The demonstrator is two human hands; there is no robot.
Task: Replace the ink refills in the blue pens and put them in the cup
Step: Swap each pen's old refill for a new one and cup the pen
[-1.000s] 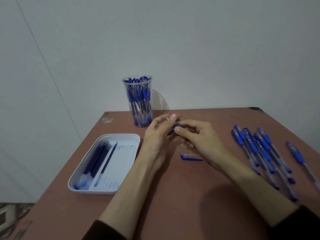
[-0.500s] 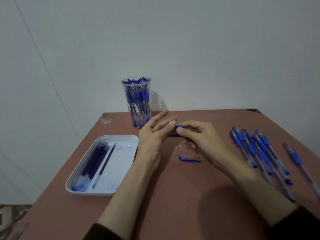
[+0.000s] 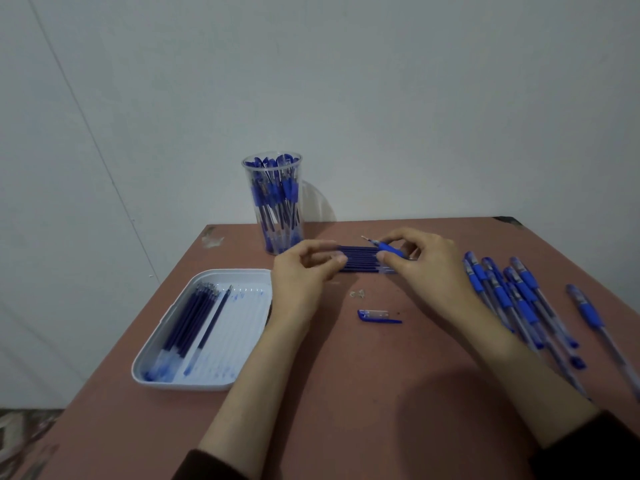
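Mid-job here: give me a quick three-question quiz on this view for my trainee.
1. True or false: the cap lies on the table, outside the tray.
2. Which hand holds the pen with its tip bare? A) left B) right
3. Fill in: the upright pens stand in the ___.

Key: 1 true. 2 B, the right hand. 3 cup.
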